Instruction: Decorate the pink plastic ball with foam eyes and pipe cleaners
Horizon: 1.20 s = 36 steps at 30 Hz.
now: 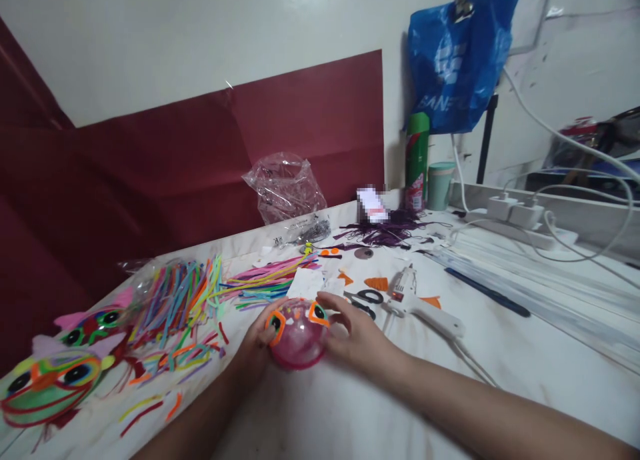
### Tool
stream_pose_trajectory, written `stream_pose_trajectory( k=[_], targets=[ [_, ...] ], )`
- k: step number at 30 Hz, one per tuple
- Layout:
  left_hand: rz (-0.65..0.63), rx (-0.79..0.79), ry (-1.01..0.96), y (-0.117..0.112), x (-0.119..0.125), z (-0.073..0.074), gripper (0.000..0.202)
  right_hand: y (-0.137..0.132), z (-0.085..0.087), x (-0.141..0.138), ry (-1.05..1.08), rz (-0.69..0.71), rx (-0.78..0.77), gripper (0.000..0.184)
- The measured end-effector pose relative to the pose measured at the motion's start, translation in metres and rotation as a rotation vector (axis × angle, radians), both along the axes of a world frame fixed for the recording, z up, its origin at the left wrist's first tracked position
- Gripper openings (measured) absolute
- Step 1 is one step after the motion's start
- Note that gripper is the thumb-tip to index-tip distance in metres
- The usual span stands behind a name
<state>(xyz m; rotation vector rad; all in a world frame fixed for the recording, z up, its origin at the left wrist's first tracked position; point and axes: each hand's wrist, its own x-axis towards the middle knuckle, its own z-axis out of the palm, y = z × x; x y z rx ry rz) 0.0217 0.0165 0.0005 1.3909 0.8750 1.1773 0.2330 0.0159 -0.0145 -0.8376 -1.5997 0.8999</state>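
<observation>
Between my hands, close to the table's front, is a pink see-through plastic dome [299,343] with two orange-framed black eyes on its upper part. My left hand [261,333] grips its left side, the thumb near the left eye [276,325]. At the other side my right hand [354,332] holds the dome's edge, with fingers curved by the right eye [318,313]. Just beyond my right hand lie black-handled scissors [367,301] and a white glue gun [423,307]. A small white paper piece [305,283] lies behind the dome.
Bundles of coloured pipe cleaners [175,293] and cut pieces spread at left, beside two finished-looking face crafts [50,383]. Purple tassels [383,232], a green spray can [417,160], a lidded cup [441,187] and a power strip [520,227] stand along the back. The glue gun's cord trails right.
</observation>
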Motion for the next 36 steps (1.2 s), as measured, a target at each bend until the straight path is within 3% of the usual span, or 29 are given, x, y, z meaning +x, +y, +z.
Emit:
stream_pose_trajectory(
  k=[6, 10, 13, 17, 33, 36],
  targets=[
    [0.017, 0.088, 0.233, -0.001, 0.002, 0.025, 0.03, 0.019, 0.001, 0.004, 0.317, 0.207, -0.177, 0.046],
    [0.047, 0.157, 0.299, 0.004, -0.003, 0.019, 0.036, 0.024, 0.005, 0.009, 0.461, 0.311, -0.31, 0.039],
    [0.013, 0.08, 0.191, 0.009, -0.006, 0.008, 0.043, 0.03, 0.007, 0.011, 0.49, 0.361, -0.348, 0.034],
    [-0.06, -0.086, 0.016, 0.013, -0.008, 0.001, 0.048, 0.036, 0.005, 0.011, 0.51, 0.387, -0.354, 0.035],
    [-0.07, -0.166, -0.143, 0.026, -0.025, -0.01, 0.06, 0.032, 0.006, 0.009, 0.35, 0.418, -0.246, 0.03],
    [-0.093, -0.168, -0.141, 0.025, -0.025, -0.01, 0.061, 0.024, 0.01, 0.009, 0.234, 0.368, -0.137, 0.033]
  ],
)
